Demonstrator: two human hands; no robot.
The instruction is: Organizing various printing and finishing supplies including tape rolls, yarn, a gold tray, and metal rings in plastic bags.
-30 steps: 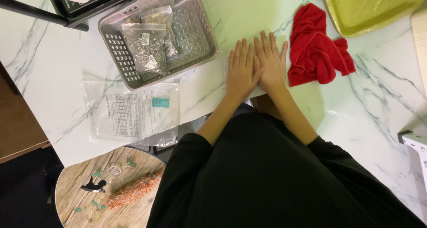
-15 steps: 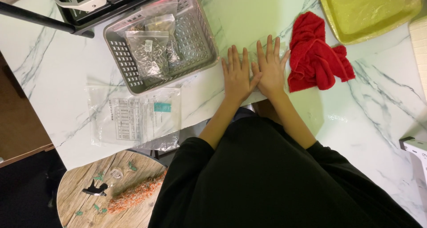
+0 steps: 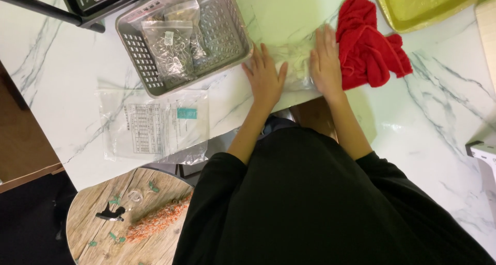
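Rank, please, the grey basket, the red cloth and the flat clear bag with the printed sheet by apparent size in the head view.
1. grey basket
2. flat clear bag, nearly as large
3. red cloth

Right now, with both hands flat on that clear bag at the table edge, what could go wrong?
The clear bag lies close to the table's front edge under the left hand and right hand; a pull toward the body could slide it off. The right hand touches the red cloth, which might get dragged along. The grey basket sits right beside the left hand and could be bumped.
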